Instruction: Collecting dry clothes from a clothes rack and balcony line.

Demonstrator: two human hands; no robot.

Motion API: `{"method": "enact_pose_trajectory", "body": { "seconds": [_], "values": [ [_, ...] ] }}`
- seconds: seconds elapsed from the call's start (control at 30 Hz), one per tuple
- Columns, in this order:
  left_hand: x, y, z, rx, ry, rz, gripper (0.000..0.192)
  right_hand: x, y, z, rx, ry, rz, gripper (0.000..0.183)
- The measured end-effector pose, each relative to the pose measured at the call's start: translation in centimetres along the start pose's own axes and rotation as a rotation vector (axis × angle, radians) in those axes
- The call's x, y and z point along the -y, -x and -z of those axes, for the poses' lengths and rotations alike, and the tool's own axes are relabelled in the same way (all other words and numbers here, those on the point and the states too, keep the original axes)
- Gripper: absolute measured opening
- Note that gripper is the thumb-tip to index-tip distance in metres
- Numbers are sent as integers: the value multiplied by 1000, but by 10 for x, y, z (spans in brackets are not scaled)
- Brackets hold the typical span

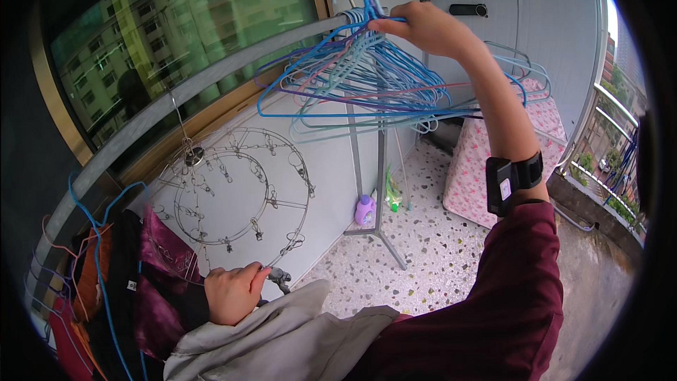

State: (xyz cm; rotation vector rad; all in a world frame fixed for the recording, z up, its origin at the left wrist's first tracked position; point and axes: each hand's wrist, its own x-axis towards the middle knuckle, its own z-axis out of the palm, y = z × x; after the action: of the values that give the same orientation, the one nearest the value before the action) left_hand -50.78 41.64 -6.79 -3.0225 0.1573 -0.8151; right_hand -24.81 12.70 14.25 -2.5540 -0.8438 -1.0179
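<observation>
My right hand (423,26) is raised at the upper middle, its thumb and fingers closed around the neck of a blue hanger at the front of a bunch of wire clothes hangers (365,79). Blue, purple, pink and pale green ones hang together on the metal rail (211,76). Low in the picture, my left hand (232,292) is closed by a dark, bunched item (279,276) whose kind I cannot tell, beside the round metal clip hanger (240,190). A light grey cloth (285,333) drapes below and in front of that hand.
Clothes (116,270) hang at the left end of the rail. The rack's metal leg (382,180) stands on the speckled floor (433,254) near a purple bottle (365,210). A flower-patterned cover (476,169) stands at the right, before the balcony railing (616,108). A window (174,26) lies behind the rail.
</observation>
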Motion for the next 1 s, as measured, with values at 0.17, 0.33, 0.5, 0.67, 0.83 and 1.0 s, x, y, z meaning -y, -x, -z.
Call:
{"method": "enact_pose_trajectory", "body": {
  "seconds": [0.17,0.33,0.5,0.67,0.83,1.0],
  "values": [
    [-4,3,4,2,-3,-48,18,8,-58,-39,255,41,-203,65],
    [-11,11,12,25,-29,-26,17,-16,-78,-125,397,-60,-316,67],
    [-7,11,2,-29,3,-4,15,1,-36,-123,130,167,-213,58],
    [-18,13,8,-72,-5,16,15,41,-26,-150,-133,398,705,42],
    [-26,13,5,-105,19,40,16,-26,-52,-183,-7,736,419,49],
    [-55,4,36,-467,293,-41,37,34,-28,-160,-240,36,387,42]
  ]
}}
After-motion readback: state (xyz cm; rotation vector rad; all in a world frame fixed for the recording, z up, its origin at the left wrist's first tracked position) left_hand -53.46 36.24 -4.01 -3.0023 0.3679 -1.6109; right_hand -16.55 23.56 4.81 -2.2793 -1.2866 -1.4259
